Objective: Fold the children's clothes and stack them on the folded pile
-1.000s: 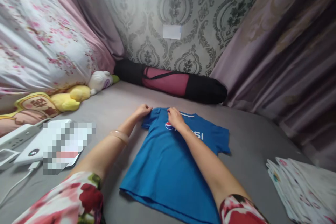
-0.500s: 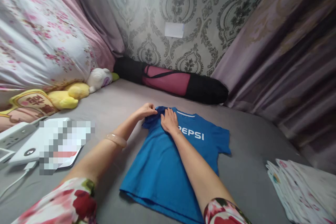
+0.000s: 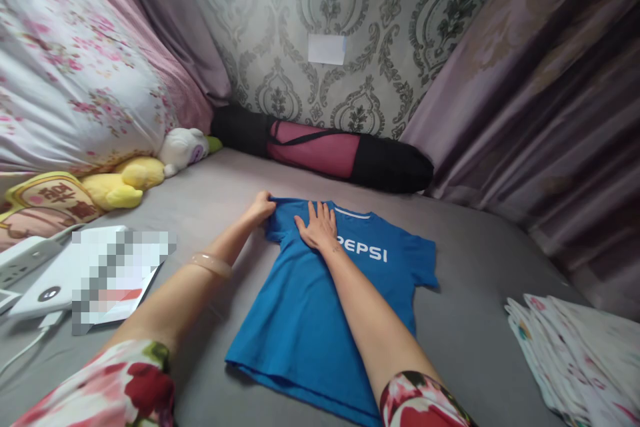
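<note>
A blue T-shirt (image 3: 320, 320) with white PEPSI lettering lies spread on the grey bed sheet (image 3: 470, 347), its collar away from me. My left hand (image 3: 262, 205) grips the edge of the left sleeve, fingers closed around the cloth. Flat on the shirt's upper left chest, beside the collar, rests my right hand (image 3: 319, 227) with its fingers spread. Part of the lettering is covered by that hand.
Folded pale printed cloths (image 3: 575, 353) lie at right. To the left are a white power bank (image 3: 70, 280), a power strip (image 3: 30, 260) and plush toys (image 3: 120, 183). A black and pink long bag (image 3: 315, 150) lies along the patterned wall.
My left hand has moved left, pulling the bunched sleeve out straight. My right hand stays on the chest, its fingers now more spread. The view has shifted slightly.
</note>
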`<state>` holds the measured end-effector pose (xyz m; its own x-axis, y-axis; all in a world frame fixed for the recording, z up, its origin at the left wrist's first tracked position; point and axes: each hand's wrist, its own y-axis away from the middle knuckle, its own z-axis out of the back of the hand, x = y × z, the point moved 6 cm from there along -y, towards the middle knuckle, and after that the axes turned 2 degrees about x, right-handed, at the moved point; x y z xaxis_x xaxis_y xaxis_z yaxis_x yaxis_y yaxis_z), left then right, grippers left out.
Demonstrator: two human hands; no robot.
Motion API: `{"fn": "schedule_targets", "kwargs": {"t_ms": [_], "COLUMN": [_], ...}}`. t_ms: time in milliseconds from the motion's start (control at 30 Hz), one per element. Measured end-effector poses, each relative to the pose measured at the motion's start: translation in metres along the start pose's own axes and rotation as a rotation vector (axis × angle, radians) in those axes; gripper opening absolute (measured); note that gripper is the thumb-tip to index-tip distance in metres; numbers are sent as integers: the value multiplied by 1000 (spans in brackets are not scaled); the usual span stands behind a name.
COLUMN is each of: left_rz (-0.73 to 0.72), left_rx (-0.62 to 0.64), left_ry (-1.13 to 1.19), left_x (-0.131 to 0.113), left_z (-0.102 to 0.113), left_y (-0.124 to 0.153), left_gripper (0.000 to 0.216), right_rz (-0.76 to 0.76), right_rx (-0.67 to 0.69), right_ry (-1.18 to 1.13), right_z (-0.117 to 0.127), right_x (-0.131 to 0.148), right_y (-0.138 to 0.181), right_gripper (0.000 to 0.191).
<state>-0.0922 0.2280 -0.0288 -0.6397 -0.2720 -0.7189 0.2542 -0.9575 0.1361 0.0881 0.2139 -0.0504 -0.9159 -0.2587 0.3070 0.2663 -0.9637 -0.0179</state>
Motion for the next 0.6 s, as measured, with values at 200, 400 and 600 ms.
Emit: {"fn": "schedule_targets", "kwargs": {"t_ms": [200, 400, 600], "left_rz": [-142, -196, -102], "left_rx": [-121, -234, 96], "left_ry": [-453, -426, -176], "left_x": [-7, -10, 26], "left_z": [-22, 1, 35], "left_y": [17, 33, 96], "left_gripper": [31, 49, 50], "right_rz": [32, 99, 38], "right_rx": [-24, 7, -60], "right_ry": [-47, -554, -861], "right_z": [0, 24, 78], "right_x": [0, -24, -96], "right_y": [-2, 7, 103], "right_gripper": [72, 57, 32]}}
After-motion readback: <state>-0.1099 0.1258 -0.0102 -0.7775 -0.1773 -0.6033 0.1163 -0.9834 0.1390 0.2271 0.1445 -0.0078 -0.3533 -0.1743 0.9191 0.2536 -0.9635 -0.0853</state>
